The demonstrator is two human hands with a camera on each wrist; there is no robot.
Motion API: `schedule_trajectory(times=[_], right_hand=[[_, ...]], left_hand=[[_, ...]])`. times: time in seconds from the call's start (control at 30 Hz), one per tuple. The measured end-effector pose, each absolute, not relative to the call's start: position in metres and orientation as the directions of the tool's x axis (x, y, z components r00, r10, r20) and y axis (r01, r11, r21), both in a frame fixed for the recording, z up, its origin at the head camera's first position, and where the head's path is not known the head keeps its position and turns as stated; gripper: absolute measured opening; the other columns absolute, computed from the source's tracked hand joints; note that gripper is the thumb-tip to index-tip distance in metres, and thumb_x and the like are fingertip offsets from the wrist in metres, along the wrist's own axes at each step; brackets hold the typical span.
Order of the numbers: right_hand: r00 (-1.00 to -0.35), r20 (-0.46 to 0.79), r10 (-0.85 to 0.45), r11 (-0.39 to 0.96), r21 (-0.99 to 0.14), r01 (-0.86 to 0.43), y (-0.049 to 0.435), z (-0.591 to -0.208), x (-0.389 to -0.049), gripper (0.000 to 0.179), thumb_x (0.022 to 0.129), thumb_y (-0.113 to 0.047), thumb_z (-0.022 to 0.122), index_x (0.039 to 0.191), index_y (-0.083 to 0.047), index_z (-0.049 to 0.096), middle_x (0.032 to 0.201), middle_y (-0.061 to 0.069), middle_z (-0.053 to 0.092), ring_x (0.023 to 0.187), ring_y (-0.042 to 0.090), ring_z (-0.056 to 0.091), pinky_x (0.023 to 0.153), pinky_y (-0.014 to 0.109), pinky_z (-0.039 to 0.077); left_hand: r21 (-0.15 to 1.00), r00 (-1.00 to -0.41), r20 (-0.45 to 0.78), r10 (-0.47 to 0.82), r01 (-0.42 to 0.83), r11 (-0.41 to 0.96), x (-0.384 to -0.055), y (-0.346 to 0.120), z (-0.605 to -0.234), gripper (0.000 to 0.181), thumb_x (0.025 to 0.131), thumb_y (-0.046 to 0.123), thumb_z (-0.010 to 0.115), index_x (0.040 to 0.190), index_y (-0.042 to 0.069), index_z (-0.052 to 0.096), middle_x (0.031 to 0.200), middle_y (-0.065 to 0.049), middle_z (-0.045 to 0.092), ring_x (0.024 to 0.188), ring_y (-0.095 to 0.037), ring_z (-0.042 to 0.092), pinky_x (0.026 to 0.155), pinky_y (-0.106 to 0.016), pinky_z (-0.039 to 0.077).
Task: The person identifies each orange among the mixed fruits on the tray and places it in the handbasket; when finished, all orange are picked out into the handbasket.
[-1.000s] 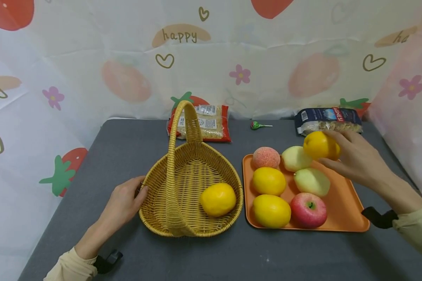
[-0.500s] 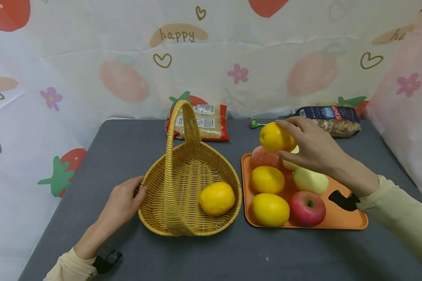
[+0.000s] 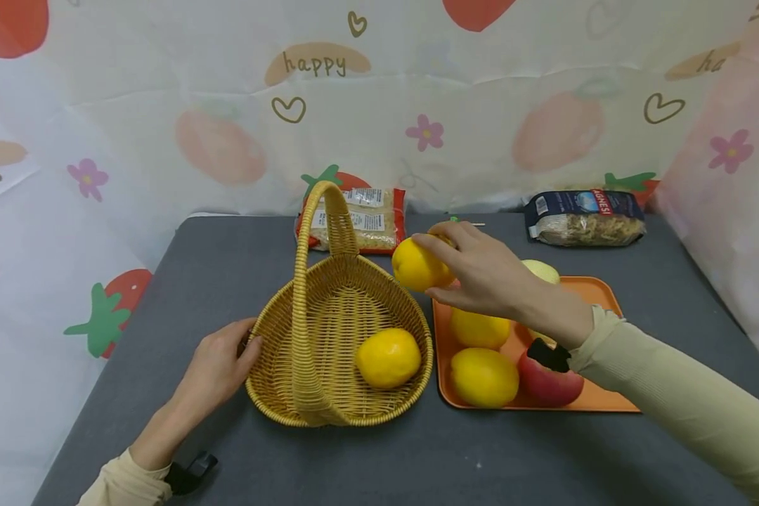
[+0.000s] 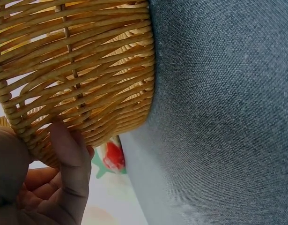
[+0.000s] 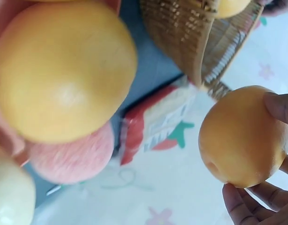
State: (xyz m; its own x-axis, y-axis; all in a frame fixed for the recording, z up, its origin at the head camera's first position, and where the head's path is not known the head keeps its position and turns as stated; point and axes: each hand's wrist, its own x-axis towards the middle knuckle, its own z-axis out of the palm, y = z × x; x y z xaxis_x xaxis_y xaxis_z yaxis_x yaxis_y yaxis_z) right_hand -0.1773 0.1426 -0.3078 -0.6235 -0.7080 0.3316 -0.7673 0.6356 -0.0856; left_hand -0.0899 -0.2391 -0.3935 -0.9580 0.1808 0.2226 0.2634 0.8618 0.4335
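My left hand (image 3: 216,360) holds the left rim of a wicker basket (image 3: 335,309), its thumb and fingers on either side of the edge in the left wrist view. Inside the basket lies one yellow lemon (image 3: 388,358). My right hand (image 3: 490,273) grips another lemon (image 3: 415,267) by thumb and fingertips, above the gap between basket and tray. Under that arm is an orange tray (image 3: 594,289) with more fruit: yellow lemons (image 3: 484,377), a red apple (image 3: 547,379) and pale green fruits (image 3: 542,271), partly hidden. A fuzzy pink peach (image 5: 73,154) shows in the right wrist view.
Behind the basket lies a red-edged clear food bag (image 3: 370,221). A dark pasta bag (image 3: 585,218) lies at the back right, and a lollipop (image 3: 477,224) is mostly hidden behind my right hand. A printed cloth (image 3: 354,140) stands along the table's back edge.
My right hand has carried the lemon leftward from above the tray's far right to near the basket's right rim. The left hand and basket have stayed in place.
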Motion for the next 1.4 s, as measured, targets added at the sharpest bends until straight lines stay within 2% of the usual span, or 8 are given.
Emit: schedule_trajectory(times=[0.23,0.43,0.53,0.7,1.0,1.17,1.4], right_hand=[[-0.584,0.290,-0.758,0.593,-0.065,-0.803,0.111,-0.316,-0.176,0.069,0.081,-0.032,0.079,0.140,-0.013,0.050,0.133,0.017,0.053,0.112,0.032,0.057,0.086,0.042,0.054],[-0.539,0.277,-0.795,0.548,-0.053,-0.835,0.091,-0.324,-0.178,0.066,0.082,-0.033,0.078,0.140,-0.013,0.051,0.131,0.014,0.052,0.101,0.028,0.058,0.082,0.038,0.054],[-0.527,0.248,-0.813,0.527,-0.072,-0.847,0.084,-0.328,-0.180,0.065,0.084,-0.034,0.076,0.140,-0.012,0.051,0.130,0.012,0.053,0.103,0.027,0.058,0.085,0.038,0.053],[-0.526,0.186,-0.830,0.524,-0.062,-0.849,0.076,-0.333,-0.184,0.063,0.086,-0.037,0.074,0.139,-0.011,0.053,0.131,0.010,0.056,0.110,0.027,0.059,0.092,0.040,0.051],[-0.535,0.073,-0.842,0.538,0.020,-0.843,0.062,-0.339,-0.188,0.064,0.085,-0.046,0.072,0.136,-0.011,0.056,0.127,0.009,0.062,0.112,0.027,0.060,0.095,0.040,0.048],[-0.539,0.032,-0.842,0.540,0.090,-0.837,0.058,-0.342,-0.190,0.063,0.084,-0.052,0.071,0.133,-0.013,0.059,0.122,0.006,0.066,0.111,0.026,0.057,0.092,0.040,0.043],[-0.553,-0.002,-0.833,0.550,0.103,-0.829,0.055,-0.344,-0.191,0.061,0.085,-0.052,0.070,0.133,-0.016,0.060,0.119,0.005,0.068,0.108,0.026,0.056,0.091,0.039,0.041]], left_hand=[[0.425,-0.956,0.226,0.186,0.269,0.864,-0.090,-0.240,-0.394,0.028,0.096,0.009,0.057,0.120,-0.003,0.064,0.106,-0.019,0.069,0.085,-0.026,0.066,0.071,-0.043,0.053],[0.425,-0.951,0.237,0.197,0.284,0.859,-0.090,-0.240,-0.393,0.028,0.096,0.009,0.057,0.120,-0.003,0.064,0.105,-0.019,0.069,0.085,-0.026,0.067,0.070,-0.043,0.053],[0.426,-0.952,0.235,0.198,0.284,0.859,-0.090,-0.240,-0.393,0.028,0.096,0.008,0.057,0.120,-0.003,0.064,0.106,-0.019,0.069,0.086,-0.027,0.067,0.071,-0.044,0.053],[0.429,-0.956,0.222,0.194,0.274,0.860,-0.090,-0.239,-0.392,0.027,0.096,0.009,0.057,0.120,-0.002,0.064,0.105,-0.018,0.070,0.084,-0.024,0.066,0.070,-0.042,0.053],[0.423,-0.956,0.221,0.195,0.274,0.864,-0.089,-0.239,-0.392,0.027,0.096,0.009,0.057,0.120,-0.001,0.064,0.103,-0.016,0.070,0.081,-0.021,0.065,0.068,-0.039,0.051],[0.417,-0.951,0.234,0.200,0.284,0.864,-0.090,-0.240,-0.393,0.027,0.095,0.008,0.058,0.119,-0.001,0.065,0.103,-0.016,0.070,0.080,-0.020,0.064,0.067,-0.038,0.051],[0.414,-0.952,0.233,0.198,0.281,0.866,-0.091,-0.240,-0.393,0.027,0.095,0.008,0.058,0.120,0.000,0.065,0.102,-0.014,0.070,0.080,-0.019,0.064,0.068,-0.039,0.051]])
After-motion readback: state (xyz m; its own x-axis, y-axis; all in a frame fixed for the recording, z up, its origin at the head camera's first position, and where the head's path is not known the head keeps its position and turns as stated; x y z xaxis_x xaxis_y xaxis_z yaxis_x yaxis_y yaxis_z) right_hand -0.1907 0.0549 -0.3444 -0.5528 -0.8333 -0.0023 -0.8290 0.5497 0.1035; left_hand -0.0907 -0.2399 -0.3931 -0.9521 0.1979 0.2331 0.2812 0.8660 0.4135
